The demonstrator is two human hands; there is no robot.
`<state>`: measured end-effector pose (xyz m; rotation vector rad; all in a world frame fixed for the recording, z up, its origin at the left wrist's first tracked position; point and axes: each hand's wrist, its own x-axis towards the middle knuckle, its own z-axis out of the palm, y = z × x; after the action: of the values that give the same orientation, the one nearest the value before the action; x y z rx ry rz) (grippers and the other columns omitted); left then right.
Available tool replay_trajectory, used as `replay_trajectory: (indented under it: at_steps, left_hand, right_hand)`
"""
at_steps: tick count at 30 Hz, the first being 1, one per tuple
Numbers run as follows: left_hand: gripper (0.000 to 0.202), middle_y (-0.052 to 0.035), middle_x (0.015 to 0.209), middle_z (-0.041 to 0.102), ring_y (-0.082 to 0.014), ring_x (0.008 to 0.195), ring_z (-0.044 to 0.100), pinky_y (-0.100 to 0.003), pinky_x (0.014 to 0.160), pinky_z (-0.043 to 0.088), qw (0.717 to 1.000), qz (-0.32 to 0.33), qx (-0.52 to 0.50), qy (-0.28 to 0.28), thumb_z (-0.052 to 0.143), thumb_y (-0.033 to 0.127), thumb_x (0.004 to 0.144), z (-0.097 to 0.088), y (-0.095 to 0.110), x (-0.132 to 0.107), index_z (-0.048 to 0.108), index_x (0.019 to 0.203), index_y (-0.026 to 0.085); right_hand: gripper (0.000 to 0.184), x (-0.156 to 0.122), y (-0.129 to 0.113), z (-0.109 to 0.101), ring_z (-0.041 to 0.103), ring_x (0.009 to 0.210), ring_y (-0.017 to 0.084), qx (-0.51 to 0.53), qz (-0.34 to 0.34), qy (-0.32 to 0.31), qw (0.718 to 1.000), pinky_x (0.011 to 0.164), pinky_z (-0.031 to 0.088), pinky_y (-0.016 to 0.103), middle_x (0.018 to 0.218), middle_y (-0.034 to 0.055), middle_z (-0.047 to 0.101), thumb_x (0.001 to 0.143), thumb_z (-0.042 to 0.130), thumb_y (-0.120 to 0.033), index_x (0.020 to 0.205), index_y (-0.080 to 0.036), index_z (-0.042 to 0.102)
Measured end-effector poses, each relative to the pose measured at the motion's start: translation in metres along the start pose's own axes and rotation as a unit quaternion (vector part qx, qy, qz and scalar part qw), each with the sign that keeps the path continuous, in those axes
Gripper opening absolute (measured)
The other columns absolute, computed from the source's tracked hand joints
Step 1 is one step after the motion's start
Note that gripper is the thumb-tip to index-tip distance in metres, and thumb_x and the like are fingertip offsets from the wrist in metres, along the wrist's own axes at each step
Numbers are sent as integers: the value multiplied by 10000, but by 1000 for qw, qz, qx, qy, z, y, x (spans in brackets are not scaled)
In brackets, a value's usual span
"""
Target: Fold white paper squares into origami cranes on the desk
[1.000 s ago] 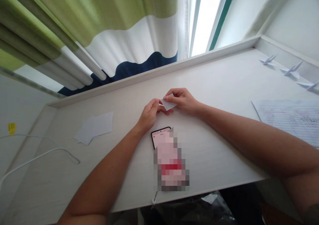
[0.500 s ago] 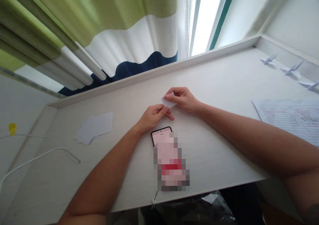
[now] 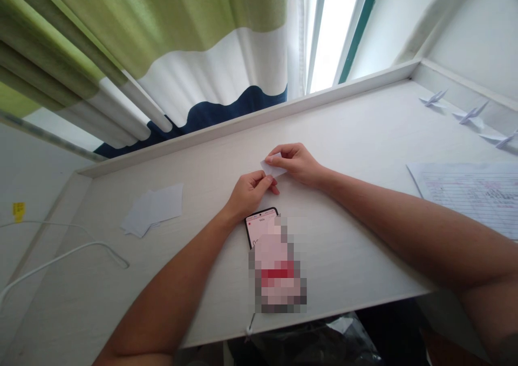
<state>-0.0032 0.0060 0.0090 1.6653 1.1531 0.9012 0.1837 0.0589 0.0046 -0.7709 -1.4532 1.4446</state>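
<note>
A small piece of white paper is held just above the desk, between my two hands. My left hand pinches its lower edge with thumb and fingers. From the upper right, my right hand grips the same paper, its thumb lying across the face. Part of the paper is hidden behind the fingers. Just below my left hand a phone lies face up on the desk, its lower portion blurred out.
White paper sheets lie overlapped on the left of the desk. Folded paper cranes stand in a row at the far right, above lined written pages. A white cable runs along the left. Curtains hang behind the desk's raised back edge.
Both hands keep their hold on the paper and have hardly moved. The whole view has shifted very slightly.
</note>
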Motion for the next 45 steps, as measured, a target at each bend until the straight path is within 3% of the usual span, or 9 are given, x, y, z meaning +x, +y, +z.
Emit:
replay_trajectory:
  at_steps: [3,6,9,13,17,22,28,36,45]
  left_hand:
    - [435,-63,754,765,-202,745,668,-333,795,521,1000,-6,-1,8,648,524,982,-1,0,1,728,715,190]
    - [419,-59,791,770,-196,748,672,-321,772,524,999,-8,-35,17,706,576,940,-2,-2,1,740,803,182]
    - [433,-64,785,763,-198,769,674,-324,805,527,998,-4,-53,27,699,584,944,-4,-4,2,744,804,176]
    - [439,-49,714,722,-179,719,626,-322,808,511,995,5,-61,80,657,538,977,-5,-8,4,713,728,182]
    - [441,-38,683,698,-172,687,588,-318,766,499,991,4,-71,111,633,511,990,-6,-10,6,693,692,191]
    - [424,-34,675,688,-170,688,608,-314,746,511,989,9,-91,112,677,519,961,-7,-10,7,692,699,187]
    - [359,-66,891,804,-170,728,708,-325,774,561,983,-8,-155,100,775,494,892,-9,-12,10,803,1020,159]
    - [395,-80,878,822,-214,813,775,-337,807,584,973,-32,-207,101,850,517,820,-13,-16,11,811,957,149]
    - [432,-85,881,822,-219,812,792,-318,777,592,977,-18,-191,92,838,547,841,-13,-19,12,806,1001,147]
  right_hand:
    - [264,-1,-1,0,602,677,140,2,14,-23,1000,640,456,287,718,8,730,778,864,-430,760,-181,779]
    - [348,-1,0,0,568,642,133,-3,26,-33,999,608,438,284,666,0,683,808,844,-496,698,-182,742]
    - [381,1,3,0,552,628,129,10,23,-2,1000,604,445,286,671,-3,642,908,729,-548,794,-185,758]
    - [184,1,8,0,572,632,124,30,-8,74,997,620,489,299,827,1,672,903,658,-338,1012,-214,740]
    - [304,-6,8,4,637,827,170,-92,-84,53,991,688,533,326,1055,34,684,842,666,-184,1134,-257,711]
    - [221,-11,4,7,646,1039,216,-189,-134,13,973,780,569,355,1117,63,661,914,603,-174,1038,-265,761]
    - [198,-8,10,4,686,1046,215,-167,-126,-18,978,827,594,382,1133,61,704,914,651,-202,1032,-256,801]
    - [187,-5,14,3,702,1019,214,-183,-137,-32,973,902,635,430,1145,71,703,938,767,-408,1053,-283,844]
    - [123,-6,9,4,709,1015,217,-161,-123,-20,979,873,626,404,1080,62,722,897,767,-339,959,-262,840]
